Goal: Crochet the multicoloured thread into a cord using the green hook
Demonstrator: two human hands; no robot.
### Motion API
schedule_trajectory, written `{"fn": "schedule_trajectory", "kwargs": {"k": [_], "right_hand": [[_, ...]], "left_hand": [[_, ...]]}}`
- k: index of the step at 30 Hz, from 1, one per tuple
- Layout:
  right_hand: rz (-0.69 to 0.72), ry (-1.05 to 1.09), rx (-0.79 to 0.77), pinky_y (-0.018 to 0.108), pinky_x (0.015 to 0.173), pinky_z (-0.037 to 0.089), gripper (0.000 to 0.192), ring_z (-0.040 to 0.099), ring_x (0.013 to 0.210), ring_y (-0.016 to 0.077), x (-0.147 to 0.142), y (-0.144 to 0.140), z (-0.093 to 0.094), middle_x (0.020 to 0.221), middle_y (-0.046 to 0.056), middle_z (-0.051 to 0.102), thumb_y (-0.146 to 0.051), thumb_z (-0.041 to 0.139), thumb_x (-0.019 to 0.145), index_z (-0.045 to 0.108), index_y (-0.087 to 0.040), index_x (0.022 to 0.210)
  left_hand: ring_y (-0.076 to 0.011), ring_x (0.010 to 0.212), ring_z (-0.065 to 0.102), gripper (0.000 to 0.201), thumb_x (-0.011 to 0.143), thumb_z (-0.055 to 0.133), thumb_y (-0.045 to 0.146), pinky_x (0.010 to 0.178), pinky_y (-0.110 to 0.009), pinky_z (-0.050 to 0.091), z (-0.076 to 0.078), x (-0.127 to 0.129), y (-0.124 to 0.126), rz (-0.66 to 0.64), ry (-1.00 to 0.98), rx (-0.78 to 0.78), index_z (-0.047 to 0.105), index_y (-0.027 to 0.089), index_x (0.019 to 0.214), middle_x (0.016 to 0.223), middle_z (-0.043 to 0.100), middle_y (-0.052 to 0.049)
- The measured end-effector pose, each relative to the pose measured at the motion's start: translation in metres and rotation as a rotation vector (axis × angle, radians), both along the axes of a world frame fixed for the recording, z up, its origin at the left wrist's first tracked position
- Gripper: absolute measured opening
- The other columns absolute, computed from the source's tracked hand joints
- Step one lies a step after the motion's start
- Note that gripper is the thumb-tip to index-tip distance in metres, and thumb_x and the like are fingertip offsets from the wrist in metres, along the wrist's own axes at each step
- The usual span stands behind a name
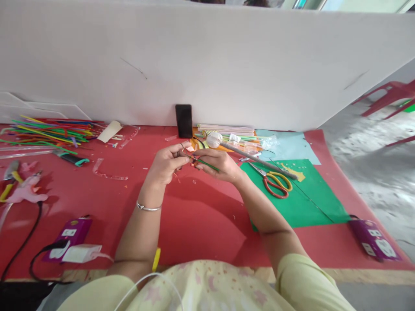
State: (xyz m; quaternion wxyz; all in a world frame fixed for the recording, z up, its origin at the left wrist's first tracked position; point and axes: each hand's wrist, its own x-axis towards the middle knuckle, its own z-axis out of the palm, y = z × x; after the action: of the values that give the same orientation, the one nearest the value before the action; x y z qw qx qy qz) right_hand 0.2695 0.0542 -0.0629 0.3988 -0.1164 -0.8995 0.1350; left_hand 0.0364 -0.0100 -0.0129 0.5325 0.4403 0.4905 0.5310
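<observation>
Small dark piece (193,161), too small to identify, at the end of a green stem (209,165), up over the red worktop (201,207). Left grip (167,164) pinched the piece; right grip (221,166) held the stem. Step: fine fingertip work, I judged; next move called for steady pinches. Scissors (265,175) lay rightward, partly on green sheet (298,211).
</observation>
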Motion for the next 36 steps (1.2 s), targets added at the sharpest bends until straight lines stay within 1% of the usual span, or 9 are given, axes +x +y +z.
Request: {"fn": "schedule_trajectory", "kwargs": {"k": [6,12,17,20,23,26,29,32,36], "right_hand": [[-0.068,-0.053,0.156,0.045,0.098,0.072,0.024,0.087,0.115,0.0306,0.004,-0.007,0.011,0.131,0.017,0.088,-0.029,0.062,0.118,0.084,-0.018,0.119],[0.023,-0.017,-0.022,0.044,0.1,0.07,0.027,0.085,0.112,0.0283,0.013,-0.012,0.027,0.121,0.016,0.089,-0.032,0.064,0.118,0.087,-0.02,0.11],[0.176,0.097,-0.368,0.038,0.097,0.067,0.03,0.083,0.103,0.0241,0.018,-0.01,0.03,0.111,0.014,0.088,-0.036,0.07,0.116,0.089,-0.017,0.103],[0.259,0.186,-0.696,0.03,0.08,0.064,0.035,0.08,0.092,0.0201,0.016,-0.006,0.02,0.107,0.013,0.088,-0.042,0.076,0.112,0.091,-0.017,0.093],[0.357,0.327,-1.001,0.024,0.06,0.055,0.046,0.075,0.076,0.0169,0.006,-0.001,0.005,0.094,0.012,0.087,-0.054,0.084,0.102,0.089,-0.015,0.08],[0.415,0.392,-1.173,0.023,0.055,0.05,0.049,0.068,0.067,0.0139,-0.004,0.002,-0.004,0.084,0.01,0.082,-0.059,0.089,0.094,0.088,-0.015,0.072],[0.4,0.427,-1.205,0.021,0.055,0.049,0.049,0.067,0.071,0.0133,-0.009,0.002,-0.006,0.087,0.009,0.078,-0.06,0.091,0.092,0.087,-0.016,0.072],[0.347,0.458,-1.185,0.021,0.053,0.048,0.055,0.064,0.076,0.013,-0.012,0.0,-0.005,0.101,0.01,0.078,-0.067,0.09,0.093,0.085,-0.017,0.071],[0.281,0.446,-1.098,0.021,0.057,0.051,0.052,0.063,0.084,0.0151,-0.016,-0.007,-0.006,0.111,0.012,0.079,-0.069,0.085,0.098,0.09,-0.019,0.082]], "left_hand": [[-0.0129,0.064,0.054,0.048,0.069,0.09,0.025,0.06,-0.029,0.041,-0.011,-0.003,0.001,0.114,0.212,0.128,0.093,0.016,0.116,0.072,0.069,0.0],[-0.015,0.07,0.059,0.033,0.071,0.088,0.026,0.064,-0.03,0.046,-0.012,-0.005,0.001,0.084,0.26,0.155,0.095,0.018,0.103,0.083,0.077,-0.004],[-0.0151,0.073,0.061,0.036,0.069,0.091,0.024,0.065,-0.029,0.047,-0.008,-0.006,-0.002,-0.006,0.165,0.13,0.096,0.02,0.105,0.087,0.08,-0.006],[-0.0151,0.074,0.06,0.033,0.066,0.092,0.021,0.065,-0.029,0.046,-0.007,-0.006,-0.003,-0.071,0.075,0.158,0.096,0.021,0.098,0.087,0.08,-0.006],[-0.0146,0.072,0.059,0.031,0.065,0.091,0.019,0.063,-0.028,0.046,-0.009,-0.004,-0.001,-0.125,0.007,0.178,0.097,0.022,0.096,0.081,0.077,-0.005],[-0.0127,0.066,0.057,0.031,0.065,0.09,0.017,0.058,-0.026,0.043,-0.012,-0.003,0.001,-0.134,-0.04,0.172,0.097,0.022,0.095,0.077,0.075,-0.004],[-0.0119,0.062,0.058,0.031,0.067,0.091,0.017,0.05,-0.024,0.041,-0.015,-0.002,0.002,-0.11,-0.062,0.16,0.097,0.021,0.098,0.08,0.078,-0.005],[-0.0127,0.064,0.063,0.038,0.067,0.096,0.019,0.049,-0.023,0.046,-0.015,0.0,0.002,-0.108,-0.094,0.153,0.097,0.021,0.105,0.09,0.082,-0.007],[-0.0125,0.065,0.067,0.042,0.06,0.102,0.016,0.052,-0.024,0.051,-0.011,0.002,0.003,-0.073,-0.181,0.134,0.096,0.022,0.102,0.09,0.083,-0.006]]}}
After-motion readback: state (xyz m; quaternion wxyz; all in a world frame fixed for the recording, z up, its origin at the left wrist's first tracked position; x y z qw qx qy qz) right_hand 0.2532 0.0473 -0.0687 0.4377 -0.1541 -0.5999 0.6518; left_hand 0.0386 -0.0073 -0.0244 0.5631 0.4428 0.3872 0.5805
